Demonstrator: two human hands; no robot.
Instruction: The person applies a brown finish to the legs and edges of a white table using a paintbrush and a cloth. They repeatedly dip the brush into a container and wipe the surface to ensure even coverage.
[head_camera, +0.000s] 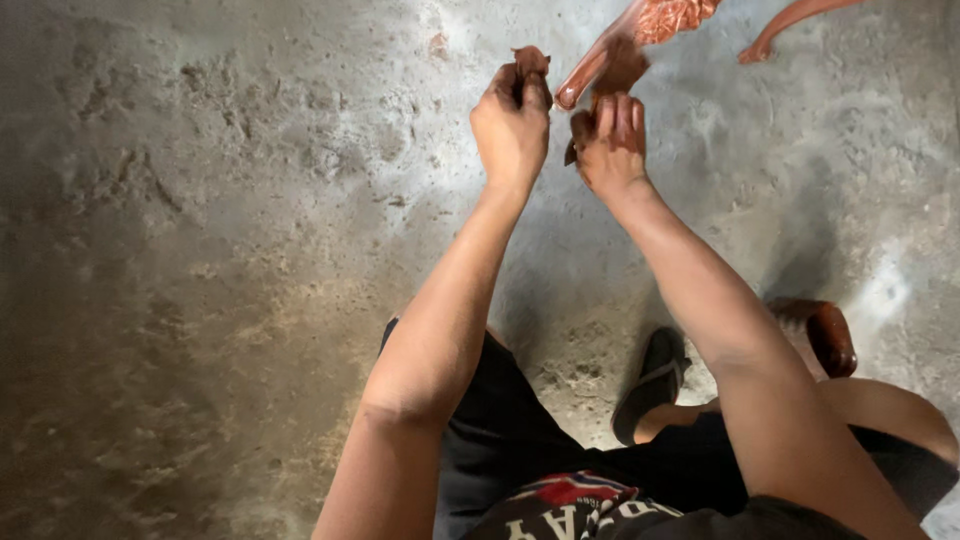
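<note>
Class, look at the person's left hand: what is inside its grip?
A small reddish-brown clay lump pokes above the left hand; fingers hide the rest. The right hand touches a wet clay piece.

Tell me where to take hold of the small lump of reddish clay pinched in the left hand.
Grip the clay lump by the top that sticks up above the left hand, coming from above or the far side. The lower part is buried in the fingers, and the right hand crowds the other side.

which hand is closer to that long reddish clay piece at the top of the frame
Right. The right hand sits just under the reddish clay piece, fingertips about touching its lower end. The left hand is off to its left, pinching a small clay lump.
</note>
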